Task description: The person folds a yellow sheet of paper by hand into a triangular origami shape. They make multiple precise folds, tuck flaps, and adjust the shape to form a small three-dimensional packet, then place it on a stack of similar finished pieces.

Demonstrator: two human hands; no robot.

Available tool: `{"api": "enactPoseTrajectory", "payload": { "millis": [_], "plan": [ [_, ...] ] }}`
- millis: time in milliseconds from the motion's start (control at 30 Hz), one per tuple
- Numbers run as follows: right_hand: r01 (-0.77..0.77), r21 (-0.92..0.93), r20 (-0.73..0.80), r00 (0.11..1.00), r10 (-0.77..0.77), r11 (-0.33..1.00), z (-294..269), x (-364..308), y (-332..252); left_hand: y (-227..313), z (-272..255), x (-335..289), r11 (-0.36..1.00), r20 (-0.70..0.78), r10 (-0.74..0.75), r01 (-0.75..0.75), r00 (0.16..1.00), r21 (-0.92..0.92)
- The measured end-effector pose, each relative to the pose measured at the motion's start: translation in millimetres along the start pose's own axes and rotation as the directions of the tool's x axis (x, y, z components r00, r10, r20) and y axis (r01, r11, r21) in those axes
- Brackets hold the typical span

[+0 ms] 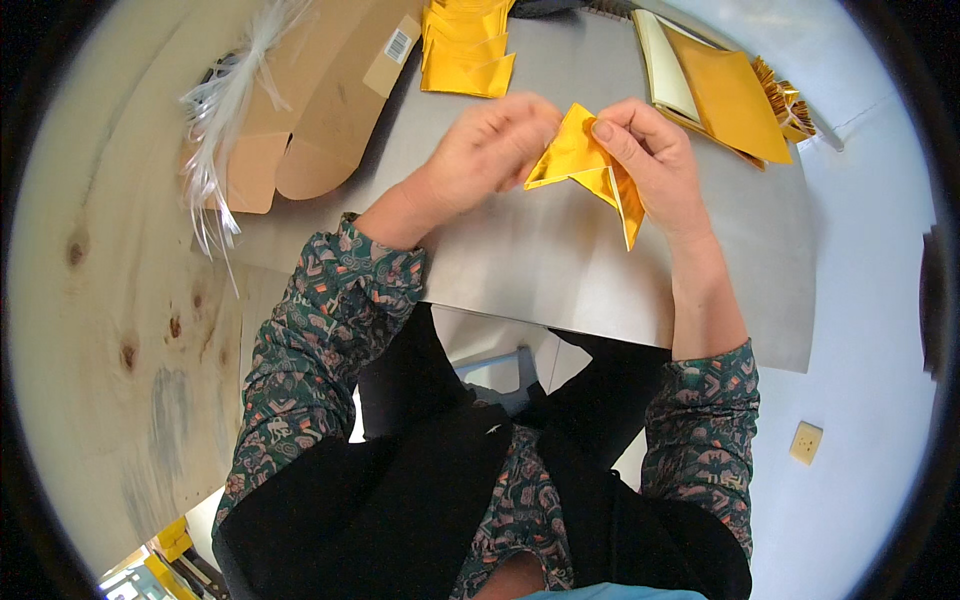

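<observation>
A piece of folded gold foil paper (578, 150) is held up between my two hands, above the grey metal tabletop (520, 265). It is creased into angled flaps, and one narrow pointed flap hangs down on the right. My right hand (655, 160) pinches its right side, the thumb lying on top. At its left edge my left hand (490, 150) is closed, its fingertips blurred and partly hidden. Beyond my left hand lies a row of overlapping folded gold pieces (466, 50).
An open cardboard box (330, 110) stands at the left, with a bundle of clear plastic strips (225, 120) over its side. Flat gold sheets (730, 95) lie at the back right beside a fanned gold bundle (785, 105). A wooden board (120, 280) fills the left; a wall socket (805, 442) is at right.
</observation>
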State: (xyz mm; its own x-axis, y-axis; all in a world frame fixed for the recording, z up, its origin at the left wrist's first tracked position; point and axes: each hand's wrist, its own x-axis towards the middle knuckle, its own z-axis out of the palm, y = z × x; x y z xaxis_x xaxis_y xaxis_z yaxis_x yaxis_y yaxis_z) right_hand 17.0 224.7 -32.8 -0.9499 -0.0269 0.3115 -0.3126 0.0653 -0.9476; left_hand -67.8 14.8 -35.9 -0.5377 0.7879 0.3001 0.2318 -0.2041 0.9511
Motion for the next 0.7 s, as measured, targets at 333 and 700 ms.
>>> {"api": "enactPoseTrajectory", "payload": {
  "millis": [333, 700],
  "plan": [
    [-0.418, 0.292, 0.15, 0.908, 0.39, 0.86, 0, 4, 0, -11, -14, 16, 0.606, 0.145, 0.545, -0.507, 0.826, 0.613],
    [-0.178, 0.101, -0.098, 0.977, 0.187, 0.979, 3, 5, 16, -16, -13, 11, 0.974, -0.231, -0.158, 0.113, 0.96, -0.196]
  ]
}}
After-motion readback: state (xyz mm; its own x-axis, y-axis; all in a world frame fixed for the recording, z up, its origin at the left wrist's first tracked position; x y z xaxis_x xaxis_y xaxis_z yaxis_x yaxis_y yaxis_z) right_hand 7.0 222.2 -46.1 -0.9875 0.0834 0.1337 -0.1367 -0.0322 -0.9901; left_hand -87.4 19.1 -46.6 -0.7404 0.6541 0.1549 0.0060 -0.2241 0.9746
